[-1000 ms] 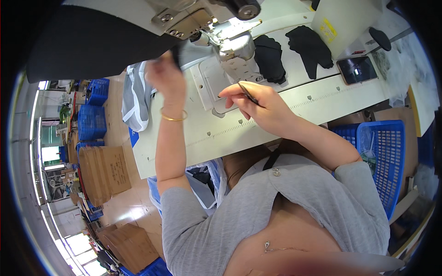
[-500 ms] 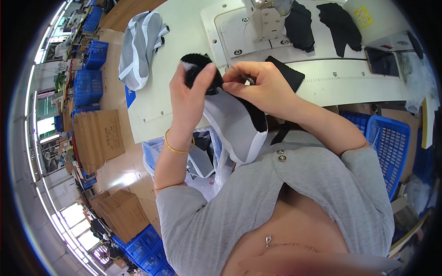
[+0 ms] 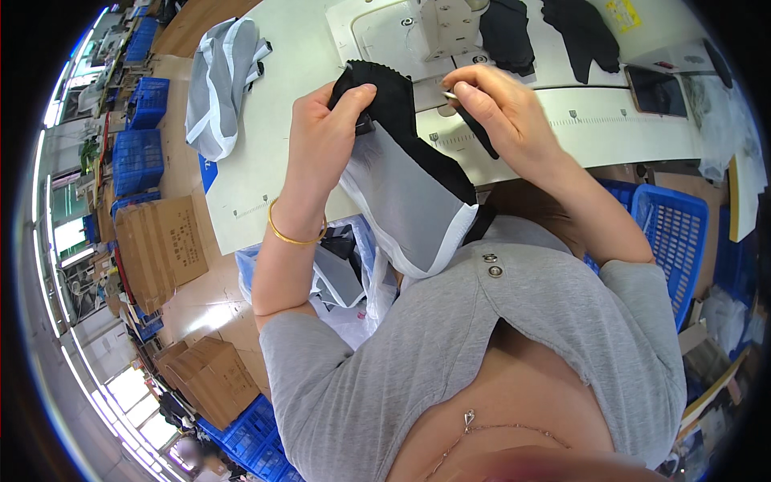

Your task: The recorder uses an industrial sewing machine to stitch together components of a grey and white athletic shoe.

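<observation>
My left hand [image 3: 325, 132] is closed on the upper edge of a grey fabric piece [image 3: 401, 181] with a black panel and white edging. Its thumb presses on the black part, and the lower end hangs down against my shirt. To the right, apart from the fabric, my right hand [image 3: 502, 116] is closed around a small tool [image 3: 450, 95]. Only its pale metal tip shows between the fingers, so its kind is unclear. Partly under that hand lies a flat black piece [image 3: 479, 135] on the white sewing table [image 3: 277, 132].
A white sewing machine [image 3: 446, 32] stands at the far side, with black fabric pieces [image 3: 582, 40] and a phone [image 3: 656, 90] to its right. Another grey fabric bundle [image 3: 217, 88] lies far left. Blue crates [image 3: 671, 241] and cardboard boxes [image 3: 161, 253] flank the table.
My right hand has moved right, away from the fabric, and the pale tool tip now shows. The black panel is spread more openly beside my left hand. The view has shifted slightly.
</observation>
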Tool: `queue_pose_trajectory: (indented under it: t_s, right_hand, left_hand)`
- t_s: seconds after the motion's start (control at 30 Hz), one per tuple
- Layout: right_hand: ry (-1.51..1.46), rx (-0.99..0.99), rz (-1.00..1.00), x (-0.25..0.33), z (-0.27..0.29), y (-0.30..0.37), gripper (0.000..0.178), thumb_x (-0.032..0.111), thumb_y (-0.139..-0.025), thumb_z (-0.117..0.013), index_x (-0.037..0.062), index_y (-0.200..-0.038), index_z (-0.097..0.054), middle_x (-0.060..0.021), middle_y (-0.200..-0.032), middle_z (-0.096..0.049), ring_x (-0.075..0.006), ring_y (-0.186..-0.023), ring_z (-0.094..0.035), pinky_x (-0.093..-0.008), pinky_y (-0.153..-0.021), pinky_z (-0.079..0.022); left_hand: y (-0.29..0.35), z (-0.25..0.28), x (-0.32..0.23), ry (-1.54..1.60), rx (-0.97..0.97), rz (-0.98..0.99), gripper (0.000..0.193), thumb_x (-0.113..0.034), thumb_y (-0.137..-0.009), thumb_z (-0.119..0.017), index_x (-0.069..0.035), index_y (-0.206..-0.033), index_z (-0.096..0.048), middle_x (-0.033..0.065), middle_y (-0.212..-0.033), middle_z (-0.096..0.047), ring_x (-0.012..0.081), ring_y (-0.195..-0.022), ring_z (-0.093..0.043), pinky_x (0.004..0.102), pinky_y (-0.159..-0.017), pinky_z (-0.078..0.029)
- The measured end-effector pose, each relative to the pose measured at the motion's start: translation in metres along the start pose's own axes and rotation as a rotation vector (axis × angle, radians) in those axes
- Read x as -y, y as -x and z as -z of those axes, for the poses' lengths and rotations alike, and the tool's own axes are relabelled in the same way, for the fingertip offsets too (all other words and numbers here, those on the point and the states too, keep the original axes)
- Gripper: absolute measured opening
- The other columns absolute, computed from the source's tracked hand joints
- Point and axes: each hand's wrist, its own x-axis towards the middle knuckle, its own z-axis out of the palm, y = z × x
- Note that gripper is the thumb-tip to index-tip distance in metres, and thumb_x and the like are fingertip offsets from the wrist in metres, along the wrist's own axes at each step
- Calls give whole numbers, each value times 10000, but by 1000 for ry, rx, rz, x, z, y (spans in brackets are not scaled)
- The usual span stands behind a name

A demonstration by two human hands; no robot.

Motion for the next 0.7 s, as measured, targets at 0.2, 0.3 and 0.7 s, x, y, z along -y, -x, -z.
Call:
queue_pose_trajectory:
  t_s: [0.2, 0.3, 0.7]
  right_hand:
    - [399, -73, 426, 7, 11, -4, 288, 214, -802, -765, 21, -974, -641, -78, -898, -591, -239, -740, -607, -340, -649, -502]
    - [439, -67, 413, 1, 5, -2, 282, 224, -806, -754, 29, -975, -641, -56, -870, -573, -225, -735, -604, -327, -648, -503]
    - [410, -65, 346, -12, 7, -3, 270, 257, -852, -716, 18, -964, -657, -73, -860, -582, -241, -729, -613, -343, -649, -506]
  left_hand:
    - [-8, -14, -9, 7, 66, 18, 177, -129, -870, -663, 35, -934, -682, 29, -844, -685, 66, -717, -590, 212, -651, -465]
    - [-10, -16, -10, 98, 61, 99, 174, -93, -821, -680, 31, -943, -676, 49, -845, -692, 87, -725, -615, 219, -662, -481]
    - [-10, -19, -9, 151, 66, 143, 131, -63, -783, -685, 23, -881, -674, 53, -798, -685, 99, -680, -622, 228, -623, -483]
